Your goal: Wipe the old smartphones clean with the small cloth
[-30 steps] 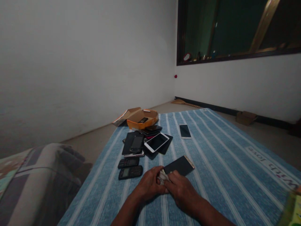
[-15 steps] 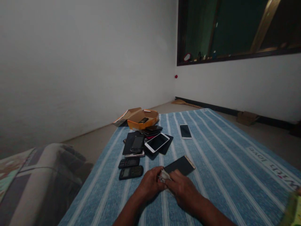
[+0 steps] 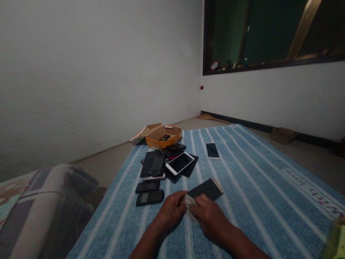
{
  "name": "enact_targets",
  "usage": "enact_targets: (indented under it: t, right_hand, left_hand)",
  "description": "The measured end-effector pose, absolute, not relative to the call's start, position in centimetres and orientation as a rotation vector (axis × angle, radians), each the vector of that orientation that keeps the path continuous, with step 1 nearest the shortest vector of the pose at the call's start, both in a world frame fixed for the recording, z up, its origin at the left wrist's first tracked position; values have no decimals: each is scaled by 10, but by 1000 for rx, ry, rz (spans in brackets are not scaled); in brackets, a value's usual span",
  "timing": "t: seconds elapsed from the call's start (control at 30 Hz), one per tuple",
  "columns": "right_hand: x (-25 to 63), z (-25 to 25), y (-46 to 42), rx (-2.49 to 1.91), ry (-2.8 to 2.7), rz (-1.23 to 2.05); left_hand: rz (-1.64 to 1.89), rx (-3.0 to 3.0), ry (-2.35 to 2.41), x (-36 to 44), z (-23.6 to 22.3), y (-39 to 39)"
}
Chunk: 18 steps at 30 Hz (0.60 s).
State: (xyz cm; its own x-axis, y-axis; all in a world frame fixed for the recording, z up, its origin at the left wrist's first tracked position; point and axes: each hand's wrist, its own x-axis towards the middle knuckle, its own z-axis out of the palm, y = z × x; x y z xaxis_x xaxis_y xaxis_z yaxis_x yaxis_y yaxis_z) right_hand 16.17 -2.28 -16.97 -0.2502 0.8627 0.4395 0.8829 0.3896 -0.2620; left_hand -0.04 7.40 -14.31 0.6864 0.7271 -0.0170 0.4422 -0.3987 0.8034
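Note:
My left hand (image 3: 171,210) and my right hand (image 3: 210,216) meet low in the middle, both pinched on a small crumpled white cloth (image 3: 190,205) between them. Just beyond the fingers lies a dark smartphone with a gold edge (image 3: 206,189), face up on the blue striped mat (image 3: 242,180). The cloth touches or hangs just over the phone's near end. Two small black keypad phones (image 3: 149,192) lie to the left of my left hand.
A pile of several phones (image 3: 168,162) sits farther up the mat, with a white-framed one (image 3: 179,163) on top. An open orange box (image 3: 163,136) holds another phone. A single phone (image 3: 212,150) lies apart at the right. A grey bolster (image 3: 45,201) is at left.
Both hands have shifted slightly, working the white cloth between the fingers; more of the cloth now hangs below them. The phones have not moved.

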Motion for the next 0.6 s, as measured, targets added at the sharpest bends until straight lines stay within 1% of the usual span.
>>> enact_targets:
  t: [0.37,0.6]
  right_hand:
    - [133,-186,-20,-1517,-1954,-304]
    - [129,-184,-20,-1563,-1919,-303]
  left_hand:
    - [424,2012,963,-1,-141,75]
    - [407,1991,953,2,-137,73]
